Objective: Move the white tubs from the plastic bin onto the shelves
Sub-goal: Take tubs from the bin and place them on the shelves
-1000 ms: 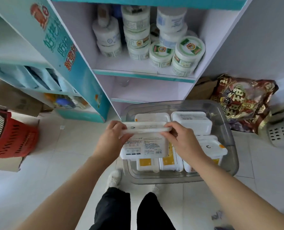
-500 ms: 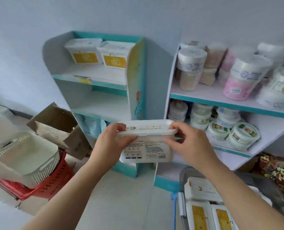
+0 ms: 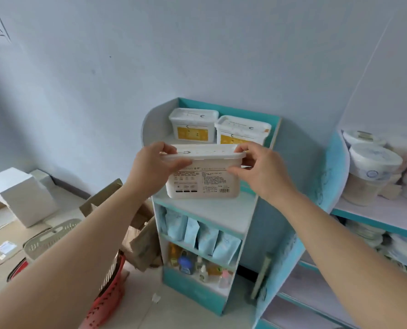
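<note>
I hold a white tub [image 3: 203, 179] by its lid rim, printed back label facing me, in front of the teal-and-white shelf unit [image 3: 206, 211]. My left hand [image 3: 153, 167] grips the rim's left end and my right hand [image 3: 260, 170] grips its right end. The tub hangs level with the second shelf, just below the top shelf. On the top shelf stand two more white tubs with yellow labels, one at the left [image 3: 193, 124] and one at the right [image 3: 241, 130]. The plastic bin is out of view.
Lower shelves hold pale blue pouches [image 3: 201, 236] and small bottles [image 3: 199, 267]. A second shelf unit [image 3: 376, 214] at the right carries round white tubs. On the floor at the left are a red basket [image 3: 102, 302], a beige basket [image 3: 48, 236], cardboard [image 3: 136, 222] and a white box [image 3: 22, 193].
Both hands lifted the tub out of the bin and carried it up and left to the teal shelf. The view swung from the bin on the floor up to the shelf's top.
</note>
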Available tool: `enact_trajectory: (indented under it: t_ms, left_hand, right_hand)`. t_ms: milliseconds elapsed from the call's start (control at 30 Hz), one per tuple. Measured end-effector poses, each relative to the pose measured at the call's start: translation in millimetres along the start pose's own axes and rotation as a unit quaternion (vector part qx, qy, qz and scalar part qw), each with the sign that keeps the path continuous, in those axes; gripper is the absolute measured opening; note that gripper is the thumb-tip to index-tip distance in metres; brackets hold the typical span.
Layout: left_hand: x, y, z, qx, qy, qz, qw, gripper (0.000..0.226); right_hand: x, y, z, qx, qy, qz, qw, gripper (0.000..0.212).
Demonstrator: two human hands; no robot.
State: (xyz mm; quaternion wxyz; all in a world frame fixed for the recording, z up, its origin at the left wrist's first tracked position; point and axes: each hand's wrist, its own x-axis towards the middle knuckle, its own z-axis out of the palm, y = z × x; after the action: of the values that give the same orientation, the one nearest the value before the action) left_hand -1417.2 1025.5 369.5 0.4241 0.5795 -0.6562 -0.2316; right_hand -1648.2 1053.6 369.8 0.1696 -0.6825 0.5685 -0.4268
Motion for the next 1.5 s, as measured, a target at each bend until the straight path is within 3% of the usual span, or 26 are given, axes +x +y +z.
enact_trajectory:
  t_ms: [400, 633, 900, 1100, 1333, 1500]
  left_hand:
    - [151, -37, 14, 0.012, 0.003, -0.017, 1.0, 0.034]
    - [198, -79, 33, 0.034, -0.014, -0.005, 0.999, 0.039]
    - [228, -117, 31, 0.045, -0.07, 0.021, 0.996, 0.036]
    - [226, -135, 22, 0.068, -0.128, 0.078, 0.986, 0.031]
    - [210, -130, 22, 0.134, -0.093, 0.134, 0.978, 0.043]
    - [158, -110, 22, 0.147, -0.084, 0.259, 0.951, 0.045]
  right_hand:
    - [154, 38, 68, -0.106, 0.006, -0.028, 0.994, 0.025]
    - [180, 67, 104, -0.135, -0.017, -0.006, 0.991, 0.025]
    - [186, 67, 132, -0.171, 0.021, 0.002, 0.985, 0.03]
    - [167, 66, 152, -0.203, 0.037, 0.013, 0.978, 0.03]
    - [142, 41, 134, -0.263, 0.024, 0.048, 0.963, 0.05]
    - [88, 24, 104, -0.341, 0.011, 0.076, 0.937, 0.045]
